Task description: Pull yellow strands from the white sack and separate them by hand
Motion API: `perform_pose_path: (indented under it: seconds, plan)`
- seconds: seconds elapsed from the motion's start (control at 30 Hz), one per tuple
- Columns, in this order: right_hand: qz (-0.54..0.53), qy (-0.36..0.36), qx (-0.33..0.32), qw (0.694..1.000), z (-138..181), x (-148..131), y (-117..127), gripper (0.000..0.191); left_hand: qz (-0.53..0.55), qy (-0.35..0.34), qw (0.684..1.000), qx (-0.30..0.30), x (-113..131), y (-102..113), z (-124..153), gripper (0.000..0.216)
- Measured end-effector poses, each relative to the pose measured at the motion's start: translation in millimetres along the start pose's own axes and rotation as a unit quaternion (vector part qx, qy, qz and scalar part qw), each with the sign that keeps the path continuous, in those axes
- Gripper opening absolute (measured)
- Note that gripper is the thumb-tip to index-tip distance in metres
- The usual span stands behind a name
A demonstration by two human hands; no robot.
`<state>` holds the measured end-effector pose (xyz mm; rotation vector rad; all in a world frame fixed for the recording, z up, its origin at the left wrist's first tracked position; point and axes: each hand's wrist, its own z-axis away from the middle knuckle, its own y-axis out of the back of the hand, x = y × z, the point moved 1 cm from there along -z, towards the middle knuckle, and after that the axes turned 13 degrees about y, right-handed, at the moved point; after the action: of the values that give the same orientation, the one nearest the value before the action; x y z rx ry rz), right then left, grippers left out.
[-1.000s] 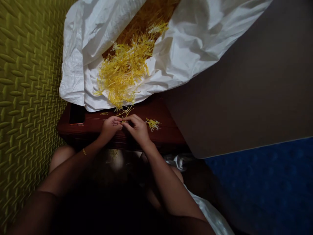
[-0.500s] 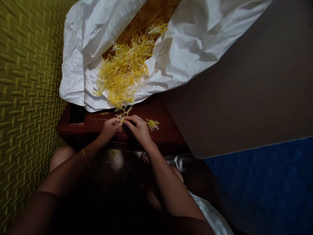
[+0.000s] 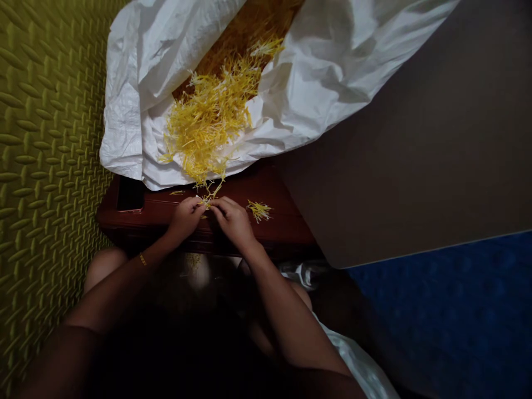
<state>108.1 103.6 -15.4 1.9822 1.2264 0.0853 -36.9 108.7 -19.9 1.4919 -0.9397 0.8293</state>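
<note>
My left hand and my right hand meet fingertip to fingertip over a dark red surface. Each is closed in a pinch on thin yellow-and-white branched strands, which poke out between the fingers. Just beyond them, a large heap of the same yellow strands spills from the mouth of a white woven sack. To the right of my right hand lies a small loose bunch of strands. What exactly the strands are, I cannot make out.
A dark phone-like slab lies at the surface's left end. Yellow-green embossed matting rises along the left. A large brown panel covers the right side, with blue material below it. My knees flank the surface.
Both hands stay almost in place, with small shifts of the fingers around the strands. The view has moved very slightly; the heap and the loose bunch look the same.
</note>
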Motion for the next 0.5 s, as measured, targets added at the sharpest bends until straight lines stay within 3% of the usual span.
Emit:
perform_pose_path:
  seconds: [0.23,0.5]
  plan:
    - [0.107,-0.041,0.023,0.993,-1.1,-10.9,-0.5,0.022,-0.091,-0.037,0.995,0.027,13.1,5.0,-0.2,0.015]
    - [0.071,-0.004,0.007,0.997,-5.0,-9.2,-2.6,0.020,0.012,0.034,0.999,0.027,6.6,-0.3,0.5,0.013]
